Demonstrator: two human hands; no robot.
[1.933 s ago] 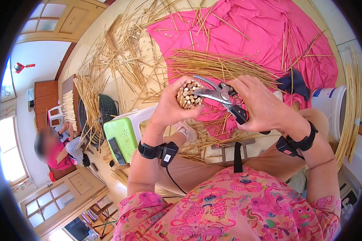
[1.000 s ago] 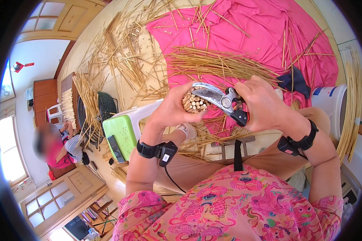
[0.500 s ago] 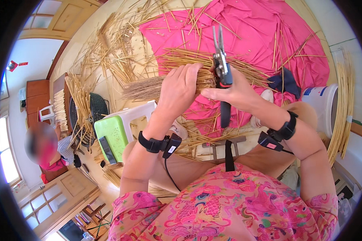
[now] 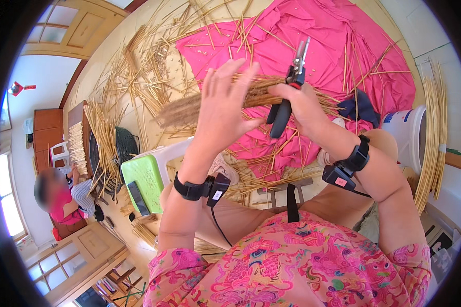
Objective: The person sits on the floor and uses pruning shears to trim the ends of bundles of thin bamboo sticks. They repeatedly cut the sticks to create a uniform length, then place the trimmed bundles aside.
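Left hand (image 4: 221,105): fingers now spread; we had it wrapped round the bundle earlier.
Right hand (image 4: 305,105): holding shears (image 4: 296,75), thumb at bundle's end.
Bundle (image 4: 182,110): across pink cloth's (image 4: 328,46) left edge.
Left-palm contact: blurred, we can't tell.
Cutting: looks paused; we're probably shifting grip.

A: What colours am I getting, far side?
B: I've got vivid pink cloth (image 4: 320,30) there, and nearer, a pink shirt (image 4: 287,258) swirling with multicoloured figures!
A: Left?
B: I see a lime-green stool top (image 4: 146,175); right, a white bucket (image 4: 411,140) marked blue!
A: And between, I spot black-handled shears (image 4: 295,75), silver-bladed, flashed with red, plus a brown bundle (image 4: 180,109)!
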